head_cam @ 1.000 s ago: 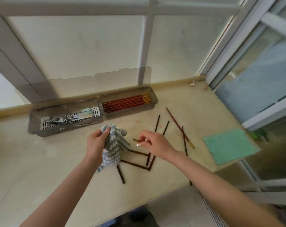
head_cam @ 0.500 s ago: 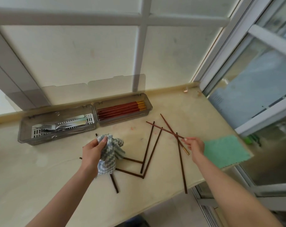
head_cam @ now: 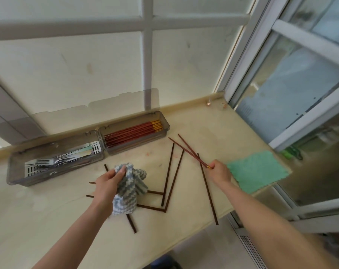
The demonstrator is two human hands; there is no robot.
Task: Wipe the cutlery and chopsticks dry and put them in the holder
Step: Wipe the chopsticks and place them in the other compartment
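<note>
My left hand (head_cam: pixel 108 184) grips a grey-and-white zigzag cloth (head_cam: pixel 128 189) over the counter's middle. My right hand (head_cam: pixel 220 171) pinches the gold-tipped ends of two red chopsticks (head_cam: pixel 188 150), which point up and to the left. Several dark brown chopsticks (head_cam: pixel 169 177) lie scattered on the counter between and below my hands, some partly hidden under the cloth. At the back stands a grey clear holder: its right compartment (head_cam: pixel 133 132) has several red chopsticks, its left compartment (head_cam: pixel 54 158) holds forks and other cutlery.
A green cloth (head_cam: pixel 257 171) lies at the counter's right edge, just right of my right hand. The holder's clear lid (head_cam: pixel 98 111) leans open against the frosted window. The counter's front edge (head_cam: pixel 195 229) drops off below the chopsticks; a sliding glass door stands at right.
My right hand moved from beside the cloth to the right, took up a second red chopstick there and now pinches the pair. My left hand kept its grip on the cloth.
</note>
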